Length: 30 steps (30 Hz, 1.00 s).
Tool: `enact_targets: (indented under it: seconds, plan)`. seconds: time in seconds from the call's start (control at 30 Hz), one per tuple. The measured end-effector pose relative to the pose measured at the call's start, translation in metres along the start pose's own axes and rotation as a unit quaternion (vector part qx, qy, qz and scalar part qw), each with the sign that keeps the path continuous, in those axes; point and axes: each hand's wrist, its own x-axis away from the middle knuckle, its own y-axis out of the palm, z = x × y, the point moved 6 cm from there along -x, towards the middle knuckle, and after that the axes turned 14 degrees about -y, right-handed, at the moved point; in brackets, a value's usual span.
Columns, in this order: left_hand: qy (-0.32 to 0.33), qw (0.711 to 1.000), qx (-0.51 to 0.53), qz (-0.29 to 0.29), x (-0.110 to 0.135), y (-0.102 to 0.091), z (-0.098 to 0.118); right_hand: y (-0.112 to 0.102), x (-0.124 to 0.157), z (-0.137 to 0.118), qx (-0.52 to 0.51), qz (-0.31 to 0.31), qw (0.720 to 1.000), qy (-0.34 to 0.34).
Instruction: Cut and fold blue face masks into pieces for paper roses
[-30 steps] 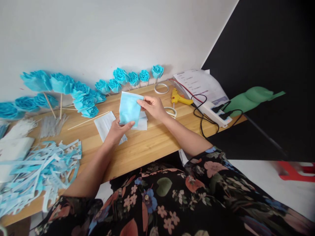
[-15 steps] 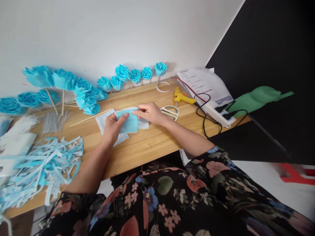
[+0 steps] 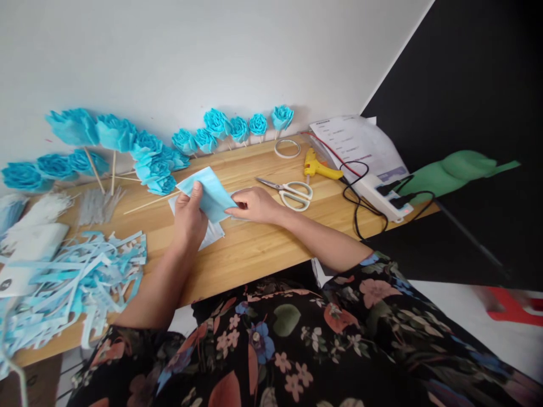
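Note:
A light blue sheet [image 3: 211,195] is held tilted just above the wooden table [image 3: 254,249]. My left hand [image 3: 189,217] grips its left side, thumb pressed on top. My right hand [image 3: 251,204] pinches its lower right corner with closed fingers. Under the left hand lies a white sheet [image 3: 212,232], flat on the table and partly hidden.
White-handled scissors [image 3: 288,191], a yellow glue gun [image 3: 319,168], a tape ring [image 3: 287,148] and a power strip [image 3: 384,195] with black cables lie to the right. Blue flowers on sticks [image 3: 148,161] line the wall. Cut strips [image 3: 80,282] pile at the left.
The blue sheet came down from upright in the air and now sits folded lower near the table; both hands moved left and down, uncovering the scissors. The camera shifted slightly.

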Motion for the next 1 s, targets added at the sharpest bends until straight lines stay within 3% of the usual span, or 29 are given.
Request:
enact_targets:
  seconds: [0.17, 0.27, 0.4, 0.47, 0.67, 0.77, 1.0]
  plan:
    - [-0.029, 0.997, -0.064, 0.041, -0.002, -0.008, -0.005, 0.009, 0.000, -0.006, -0.008, -0.033, 0.999, -0.019]
    - [-0.058, 0.992, -0.107, 0.041, 0.000, -0.007, -0.004, 0.000, 0.002, -0.008, -0.069, -0.030, 0.997, -0.017]
    - [-0.126, 0.974, -0.185, -0.018, 0.007, 0.003, -0.010, -0.037, 0.005, -0.002, -0.131, 0.107, 0.986, 0.007]
    - [-0.143, 0.963, -0.225, -0.046, 0.011, 0.008, -0.014, -0.047, 0.006, 0.001, -0.146, 0.146, 0.978, 0.005]
    - [-0.110, 0.932, -0.327, -0.112, 0.018, 0.021, -0.015, -0.034, 0.001, -0.006, -0.114, 0.123, 0.983, -0.076]
    - [-0.098, 0.919, -0.361, -0.123, 0.020, 0.025, -0.015, -0.030, 0.000, -0.008, -0.081, 0.145, 0.981, -0.099]
    - [-0.074, 0.934, -0.334, -0.102, 0.017, 0.022, -0.009, -0.060, 0.009, 0.010, -0.100, 0.292, 0.951, -0.013]
